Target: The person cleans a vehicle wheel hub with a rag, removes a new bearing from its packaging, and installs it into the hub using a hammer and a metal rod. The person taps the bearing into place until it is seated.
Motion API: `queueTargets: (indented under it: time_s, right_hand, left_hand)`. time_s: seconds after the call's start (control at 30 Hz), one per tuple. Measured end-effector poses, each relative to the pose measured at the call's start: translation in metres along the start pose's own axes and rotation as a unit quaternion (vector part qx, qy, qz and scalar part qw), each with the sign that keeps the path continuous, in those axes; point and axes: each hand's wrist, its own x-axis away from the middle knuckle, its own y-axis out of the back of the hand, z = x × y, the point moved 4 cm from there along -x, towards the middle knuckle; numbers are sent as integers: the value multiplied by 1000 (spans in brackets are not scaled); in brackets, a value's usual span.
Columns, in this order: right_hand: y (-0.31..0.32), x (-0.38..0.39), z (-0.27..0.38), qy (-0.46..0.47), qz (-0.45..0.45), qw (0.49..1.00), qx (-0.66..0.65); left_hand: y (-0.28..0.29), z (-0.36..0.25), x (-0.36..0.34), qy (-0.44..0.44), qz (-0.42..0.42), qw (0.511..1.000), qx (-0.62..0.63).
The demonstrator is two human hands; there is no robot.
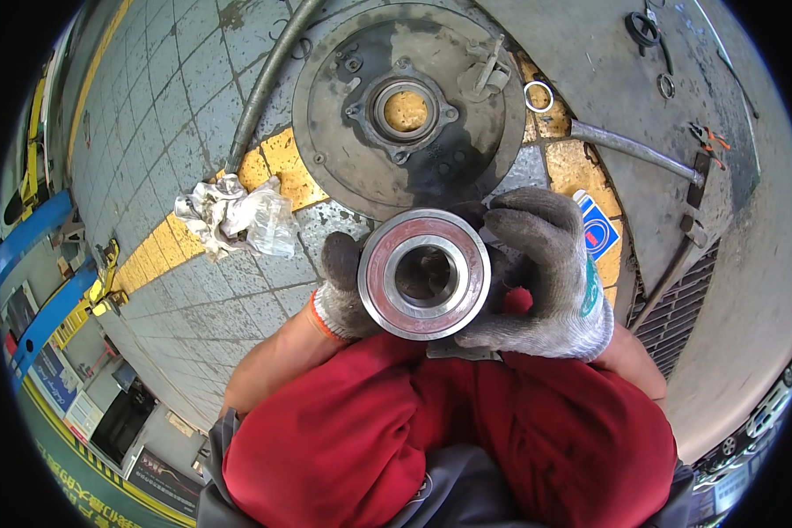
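Observation:
A steel ball bearing [378,307] with a reddish seal ring faces up, held above my lap. My left hand [342,292], in a grey knit glove with orange cuff, grips its left side, most fingers hidden behind it. My right hand [550,290], also gloved, curls at the right side, a lower digit against the rim and upper fingers bent. Beyond lies a dirty round metal plate [334,114] with a bolted centre hub. A blue flat package [597,227] is partly behind my right hand, and a white ring [539,97] lies above it.
Crumpled rags and plastic [233,220] lie left. A long metal bar [264,79] crosses the tiles. Hammers [644,154], black rings [642,31] and pliers [708,141] lie right, near a floor grate [673,317]. Blue and yellow equipment [40,229] stands at far left.

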Motion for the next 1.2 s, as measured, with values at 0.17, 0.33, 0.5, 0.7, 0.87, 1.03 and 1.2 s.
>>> queueTargets:
  time_s: [0.17,0.33,0.5,0.7,0.87,1.03,1.2]
  right_hand:
    - [0,-6,2,-9,25,1000,9]
    - [-3,-11,8,87,46,992,83]
    - [-14,-17,12,1,185,973,137]
    - [-27,0,-5,-96,170,979,-51]
    - [-33,23,-22,-346,182,797,-460]
    - [-29,28,-21,-374,163,672,-617]
    - [-25,-2,-15,-49,256,964,57]
  left_hand:
    - [12,-1,9,72,-110,981,-144]
    - [13,1,4,43,-107,968,-221]
    - [8,-6,5,29,-175,928,-327]
    - [3,-20,-3,24,-169,770,-615]
    - [-40,-23,-15,-190,-26,555,-810]
    - [-56,-30,-30,-205,22,519,-829]
    - [-20,-17,-17,10,-212,841,-497]
